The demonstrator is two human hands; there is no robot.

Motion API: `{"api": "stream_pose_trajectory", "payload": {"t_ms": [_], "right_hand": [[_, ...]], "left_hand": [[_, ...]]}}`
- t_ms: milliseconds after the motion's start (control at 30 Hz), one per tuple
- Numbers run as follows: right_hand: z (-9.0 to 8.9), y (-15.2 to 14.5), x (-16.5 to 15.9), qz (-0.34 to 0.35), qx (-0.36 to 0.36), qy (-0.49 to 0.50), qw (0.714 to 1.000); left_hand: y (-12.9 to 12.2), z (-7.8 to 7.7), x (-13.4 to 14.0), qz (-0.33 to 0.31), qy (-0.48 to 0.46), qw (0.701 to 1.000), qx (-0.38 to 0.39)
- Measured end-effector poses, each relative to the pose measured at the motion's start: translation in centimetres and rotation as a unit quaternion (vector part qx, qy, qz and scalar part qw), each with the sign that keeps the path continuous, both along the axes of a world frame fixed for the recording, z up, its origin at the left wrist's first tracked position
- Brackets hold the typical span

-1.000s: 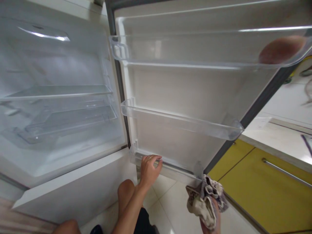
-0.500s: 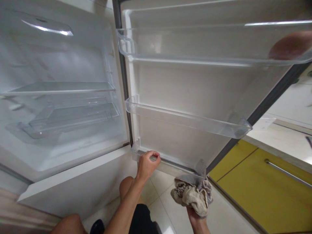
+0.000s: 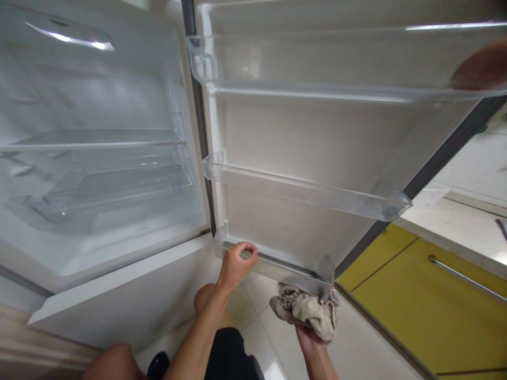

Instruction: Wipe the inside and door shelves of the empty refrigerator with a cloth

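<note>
My left hand (image 3: pixel 237 264) is closed at the left part of the bottom door bin (image 3: pixel 273 268), thumb and fingers curled into a ring at its rim. The fingertips are partly hidden. My right hand (image 3: pixel 311 340) holds a crumpled beige-grey cloth (image 3: pixel 307 311) from below. This rag is pressed against the front of the same clear bin near its right end. The open fridge door (image 3: pixel 309 137) carries the bin along its lower edge.
Above are a clear middle door bin (image 3: pixel 304 190) and an upper bin (image 3: pixel 317 63), with a blurred reddish-brown shape at its right. The fridge interior (image 3: pixel 99 100) with a glass shelf (image 3: pixel 99 137) lies left. Yellow cabinets (image 3: pixel 428 301) stand right, under a white counter (image 3: pixel 455 224).
The cloth in my right hand has moved slightly left and up along the bottom bin. My left hand stays at the bin, and the view has shifted a little.
</note>
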State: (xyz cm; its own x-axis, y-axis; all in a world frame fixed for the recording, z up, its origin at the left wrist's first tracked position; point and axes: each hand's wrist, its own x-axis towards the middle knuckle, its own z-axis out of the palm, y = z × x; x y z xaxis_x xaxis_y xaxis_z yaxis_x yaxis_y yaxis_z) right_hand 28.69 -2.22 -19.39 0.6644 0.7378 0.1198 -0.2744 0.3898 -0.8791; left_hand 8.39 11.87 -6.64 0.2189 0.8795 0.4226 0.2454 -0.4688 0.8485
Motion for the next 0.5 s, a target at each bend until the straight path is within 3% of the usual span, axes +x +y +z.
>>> {"api": "stream_pose_trajectory", "payload": {"t_ms": [200, 500], "right_hand": [[0.1, 1.3, -1.2, 0.041, 0.062, 0.084, 0.994], [-0.7, 2.8, -5.1, 0.061, 0.031, 0.149, 0.986]], "left_hand": [[0.5, 0.0, -0.4, -0.013, -0.064, 0.995, -0.074], [0.8, -0.3, -1.0, -0.057, -0.132, 0.983, -0.117]]}}
